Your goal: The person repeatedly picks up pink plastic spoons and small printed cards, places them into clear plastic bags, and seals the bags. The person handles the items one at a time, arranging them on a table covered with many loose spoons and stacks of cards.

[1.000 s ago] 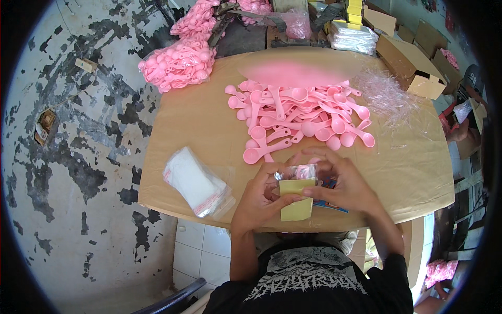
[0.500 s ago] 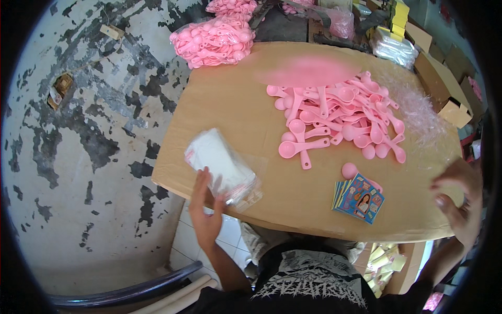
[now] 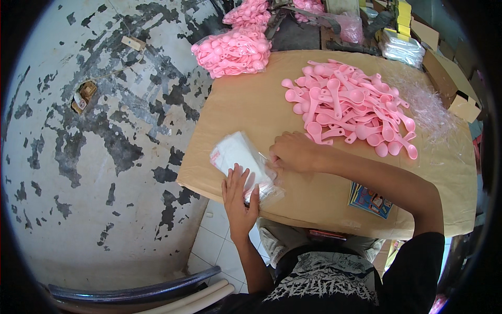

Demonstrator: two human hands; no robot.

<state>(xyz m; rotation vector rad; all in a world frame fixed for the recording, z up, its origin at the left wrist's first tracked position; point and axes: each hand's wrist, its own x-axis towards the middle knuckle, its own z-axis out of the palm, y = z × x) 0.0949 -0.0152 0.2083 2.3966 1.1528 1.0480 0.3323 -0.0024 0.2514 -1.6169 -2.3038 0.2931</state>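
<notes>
A stack of clear plastic bags point(image 3: 234, 152) with a white, pink-marked end lies at the left of the cardboard-topped table. My left hand point(image 3: 239, 201) rests flat on its near end, fingers apart. Over the stack's right edge, my right hand point(image 3: 295, 152) is closed, fingertips pinching thin clear film there. My right forearm crosses above the table and partly hides a small fan of blue printed cards point(image 3: 370, 201) near the front edge. Beyond the right hand lies a heap of pink measuring spoons point(image 3: 348, 104).
Bagged pink spoons point(image 3: 232, 52) stand at the far left corner. Crumpled clear film point(image 3: 426, 107) lies right of the heap. An open carton point(image 3: 452, 83) and packed clear bags point(image 3: 401, 49) are at the back right. A peeling wall point(image 3: 104, 141) runs along the left.
My right hand has swung from the table's right side across to the bags, and its fingers have closed. My left hand stays on the stack. The whole view has shifted slightly.
</notes>
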